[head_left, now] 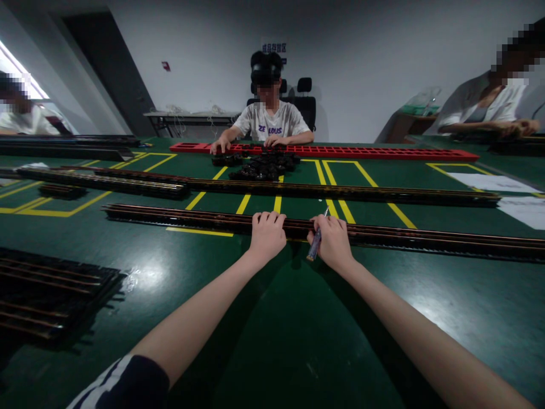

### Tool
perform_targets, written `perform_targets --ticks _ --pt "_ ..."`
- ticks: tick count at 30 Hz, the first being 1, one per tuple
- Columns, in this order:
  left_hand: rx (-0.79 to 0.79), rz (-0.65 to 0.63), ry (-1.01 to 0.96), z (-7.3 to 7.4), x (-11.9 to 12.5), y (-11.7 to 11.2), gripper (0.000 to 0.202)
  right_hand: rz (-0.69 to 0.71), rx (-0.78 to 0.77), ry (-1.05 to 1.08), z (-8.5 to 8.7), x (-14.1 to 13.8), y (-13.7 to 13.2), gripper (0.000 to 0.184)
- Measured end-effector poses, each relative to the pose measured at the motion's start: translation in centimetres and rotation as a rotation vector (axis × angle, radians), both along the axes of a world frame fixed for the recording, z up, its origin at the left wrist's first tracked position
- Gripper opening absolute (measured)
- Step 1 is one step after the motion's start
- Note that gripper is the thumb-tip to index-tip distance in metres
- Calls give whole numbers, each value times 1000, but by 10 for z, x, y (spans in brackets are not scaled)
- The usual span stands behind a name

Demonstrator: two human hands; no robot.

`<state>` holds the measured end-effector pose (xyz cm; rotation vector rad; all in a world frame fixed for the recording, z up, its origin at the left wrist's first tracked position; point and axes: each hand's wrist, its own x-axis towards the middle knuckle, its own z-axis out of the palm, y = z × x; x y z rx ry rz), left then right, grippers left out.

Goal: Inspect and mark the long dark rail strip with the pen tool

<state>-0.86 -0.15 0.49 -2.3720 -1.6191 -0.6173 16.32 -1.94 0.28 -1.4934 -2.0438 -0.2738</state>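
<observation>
A long dark strip assembly (pixel 409 234) with copper-coloured lines along it lies across the green table in front of me. My left hand (pixel 268 236) has its fingers wrapped over the strip's far edge, left of centre. A short way to the right, my right hand (pixel 332 237) is closed on a slim pen-like tool (pixel 314 245) with a patterned handle and a pointed metal tip. That hand also rests against the strip. The tool tilts, its tip pointing up and away from me; its exact kind cannot be made out.
Behind lies another long dark strip (pixel 361 193), then a pile of small black parts (pixel 268 165) and a red slotted rail (pixel 383 152). A co-worker (pixel 272 122) sits opposite; others sit left and right. Stacked dark strips (pixel 46 295) lie at left, paper sheets (pixel 494 182) at right.
</observation>
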Motion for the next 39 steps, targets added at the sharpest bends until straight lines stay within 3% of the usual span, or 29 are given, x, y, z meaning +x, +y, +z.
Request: perform_targets --ticks 39 --pt "16 5 11 -1 0 0 33 -14 -32 -15 2 0 -1 9"
